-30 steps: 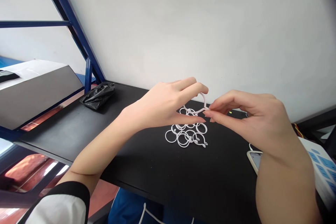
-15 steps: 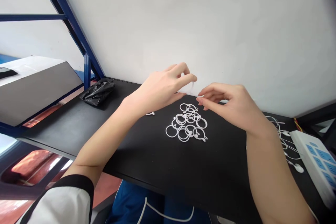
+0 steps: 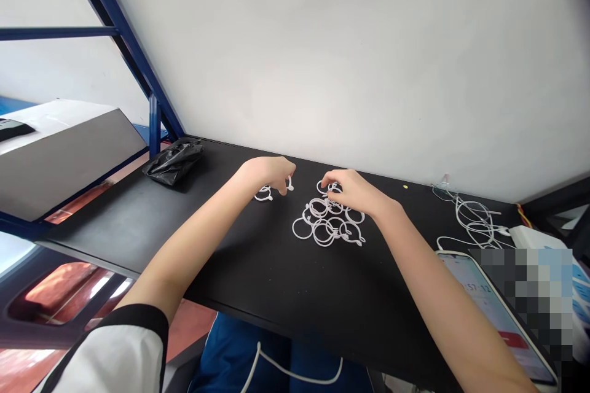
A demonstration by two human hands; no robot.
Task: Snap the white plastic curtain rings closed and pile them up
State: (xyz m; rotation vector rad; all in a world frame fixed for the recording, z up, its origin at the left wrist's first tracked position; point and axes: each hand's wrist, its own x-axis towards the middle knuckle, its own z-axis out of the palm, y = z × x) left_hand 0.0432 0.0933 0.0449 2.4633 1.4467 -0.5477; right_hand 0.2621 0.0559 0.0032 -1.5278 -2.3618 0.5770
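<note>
My left hand (image 3: 271, 173) is closed on a white plastic curtain ring (image 3: 290, 185), part of which shows beyond the fingertips. Under and beside that hand lie a few similar white rings (image 3: 262, 194), partly hidden by the fingers. My right hand (image 3: 351, 190) reaches over the upper end of a loose pile of white curtain rings (image 3: 324, 233). Its thumb and forefinger are curved and apart around the topmost rings; whether they touch one cannot be made out. Small eyelets stick out from the rings in the pile.
A crumpled black plastic bag (image 3: 173, 163) lies at the table's far left. White earphone cables (image 3: 474, 221), a phone (image 3: 488, 304) and a white power strip (image 3: 539, 237) are on the right. The wall (image 3: 350, 73) bounds the black table (image 3: 276, 276) behind.
My left hand has moved down and left to the smaller group of rings. My right hand has moved left and down onto the pile's top, uncovering the phone.
</note>
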